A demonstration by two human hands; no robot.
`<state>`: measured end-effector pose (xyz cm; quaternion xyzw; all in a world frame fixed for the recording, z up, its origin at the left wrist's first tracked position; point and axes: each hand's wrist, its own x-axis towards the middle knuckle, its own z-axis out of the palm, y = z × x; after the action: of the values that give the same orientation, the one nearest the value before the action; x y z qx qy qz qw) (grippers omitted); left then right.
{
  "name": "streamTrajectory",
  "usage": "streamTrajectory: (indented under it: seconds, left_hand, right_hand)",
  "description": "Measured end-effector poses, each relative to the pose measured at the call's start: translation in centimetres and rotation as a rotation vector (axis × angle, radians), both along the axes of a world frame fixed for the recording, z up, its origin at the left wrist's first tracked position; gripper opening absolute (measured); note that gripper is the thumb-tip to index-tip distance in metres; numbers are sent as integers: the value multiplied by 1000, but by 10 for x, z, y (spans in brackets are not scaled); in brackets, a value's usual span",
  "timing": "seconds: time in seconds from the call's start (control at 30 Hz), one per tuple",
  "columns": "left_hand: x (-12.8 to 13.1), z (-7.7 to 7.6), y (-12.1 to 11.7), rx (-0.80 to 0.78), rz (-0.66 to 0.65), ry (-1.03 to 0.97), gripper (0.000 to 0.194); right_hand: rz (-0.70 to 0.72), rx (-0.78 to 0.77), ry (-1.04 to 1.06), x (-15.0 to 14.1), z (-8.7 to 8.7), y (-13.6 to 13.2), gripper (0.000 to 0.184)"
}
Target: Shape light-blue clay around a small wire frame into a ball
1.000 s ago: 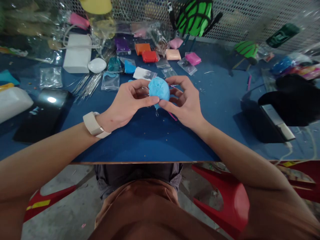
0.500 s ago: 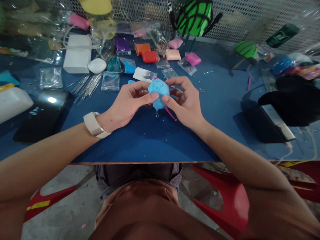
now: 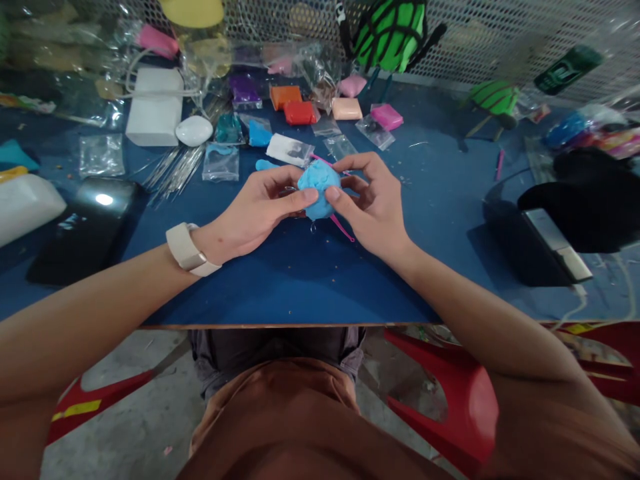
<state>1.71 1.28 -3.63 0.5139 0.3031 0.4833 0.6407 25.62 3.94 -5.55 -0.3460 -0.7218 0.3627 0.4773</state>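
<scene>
Between my two hands, just above the blue table (image 3: 310, 280), is a lump of light blue modelling clay (image 3: 319, 184) with an uneven, creased surface. My left hand (image 3: 267, 207) grips its left side, thumb on the front. On the other side my right hand (image 3: 370, 203) pinches it between thumb and curled fingers. Pink thin tool (image 3: 343, 229) parts show behind and below the clay. A small wire loop (image 3: 313, 227) appears under it. Beyond my left fingers lies another light blue clay piece (image 3: 266, 165). The undersides of my fingers are hidden.
Clay packets, including a red one (image 3: 300, 113) and a pink one (image 3: 387, 117), lie beyond my hands. Metal wires (image 3: 175, 170) and a black phone (image 3: 85, 230) are at left. A dark box (image 3: 530, 247) stands right. Green-shelled figures (image 3: 493, 100) stand behind.
The clay has turned slightly in my fingers, and its lower edge looks rounder. Both hands keep nearly the same place and grip.
</scene>
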Motion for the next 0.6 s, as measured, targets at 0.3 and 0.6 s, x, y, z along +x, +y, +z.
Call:
streamTrajectory:
  seconds: [0.3, 0.6]
  left_hand:
    - [1, -2, -1, 55, 42, 43, 47]
    - [0, 2, -3, 14, 37, 52, 46]
  right_hand:
    - [27, -52, 23, -3, 6, -8, 68]
    - [-11, -52, -35, -3, 7, -7, 74]
